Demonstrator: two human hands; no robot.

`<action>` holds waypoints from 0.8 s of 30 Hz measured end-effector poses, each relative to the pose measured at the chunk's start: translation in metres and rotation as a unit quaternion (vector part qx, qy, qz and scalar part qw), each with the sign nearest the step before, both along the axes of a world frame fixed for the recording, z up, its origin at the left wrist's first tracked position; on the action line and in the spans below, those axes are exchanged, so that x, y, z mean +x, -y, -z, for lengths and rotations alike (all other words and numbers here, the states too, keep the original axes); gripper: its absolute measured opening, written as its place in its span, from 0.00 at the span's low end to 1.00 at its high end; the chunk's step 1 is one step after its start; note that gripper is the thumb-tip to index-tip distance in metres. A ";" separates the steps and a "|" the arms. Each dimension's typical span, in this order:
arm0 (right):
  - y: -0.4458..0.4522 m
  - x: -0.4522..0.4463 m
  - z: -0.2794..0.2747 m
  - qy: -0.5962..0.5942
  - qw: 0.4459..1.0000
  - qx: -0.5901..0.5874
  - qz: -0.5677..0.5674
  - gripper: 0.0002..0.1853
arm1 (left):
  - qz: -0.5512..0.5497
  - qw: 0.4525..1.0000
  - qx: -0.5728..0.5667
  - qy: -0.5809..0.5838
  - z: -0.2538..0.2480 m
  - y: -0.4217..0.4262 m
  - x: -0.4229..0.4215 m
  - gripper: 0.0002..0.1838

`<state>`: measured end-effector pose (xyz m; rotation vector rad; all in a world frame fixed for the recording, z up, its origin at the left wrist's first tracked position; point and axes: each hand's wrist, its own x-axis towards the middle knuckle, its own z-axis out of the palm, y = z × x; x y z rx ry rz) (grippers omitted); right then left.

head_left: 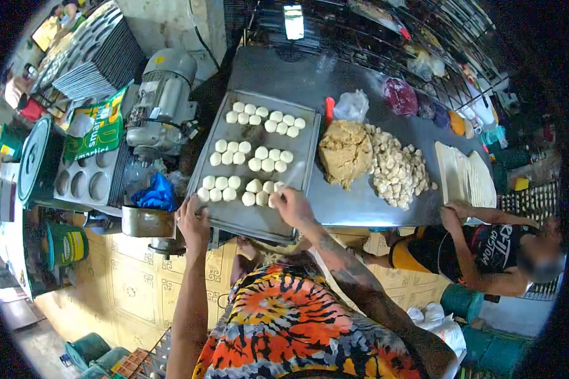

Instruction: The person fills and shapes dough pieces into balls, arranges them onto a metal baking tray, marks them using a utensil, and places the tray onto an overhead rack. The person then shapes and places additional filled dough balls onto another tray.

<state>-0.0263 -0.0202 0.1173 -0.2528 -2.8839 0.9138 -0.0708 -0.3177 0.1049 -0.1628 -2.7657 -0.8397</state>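
Observation:
A metal tray [243,177] lies on the worktable with six clusters of round white dough balls [227,152]. At the tray's near left corner is my left hand [193,221], its fingers bent close to the lowest left cluster; what they hold, if anything, cannot be made out. My right hand [291,207] is at the right end of the lowest right cluster, fingers curled round a dough ball [274,199]. To the right of the tray sit a large brown lump of dough or filling [346,151] and a heap of small pale pieces [395,165].
A co-worker [487,246] stands at the right beside folded pale sheets [464,177]. A motor [164,95], a blue plastic bag [155,193] and stacked moulds [101,57] are on the left. A clear plastic bag [351,106] lies behind the brown lump.

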 end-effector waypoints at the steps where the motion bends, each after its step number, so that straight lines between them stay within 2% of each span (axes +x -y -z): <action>1: -0.004 -0.006 -0.001 -0.040 0.997 -0.059 0.030 0.16 | 0.007 1.000 0.015 0.002 0.000 0.000 -0.004 0.28; 4: -0.010 -0.016 -0.004 -0.151 0.954 -0.237 0.107 0.17 | 0.012 0.998 0.056 0.014 -0.001 0.004 0.000 0.28; 10: 0.011 -0.027 -0.023 -0.066 0.974 -0.195 0.093 0.16 | 0.000 0.998 0.057 0.017 0.005 0.009 0.006 0.29; 14: 0.024 -0.029 -0.001 -0.069 0.984 -0.155 0.053 0.13 | -0.012 0.998 0.065 -0.003 0.018 0.009 -0.002 0.30; 19: 0.041 -0.013 -0.003 -0.044 0.994 -0.103 -0.002 0.13 | -0.031 0.993 0.101 0.043 0.005 0.006 0.001 0.31; 24: 0.074 -0.023 0.003 -0.063 0.991 -0.106 -0.045 0.13 | -0.010 0.995 0.103 0.013 0.012 0.010 0.000 0.32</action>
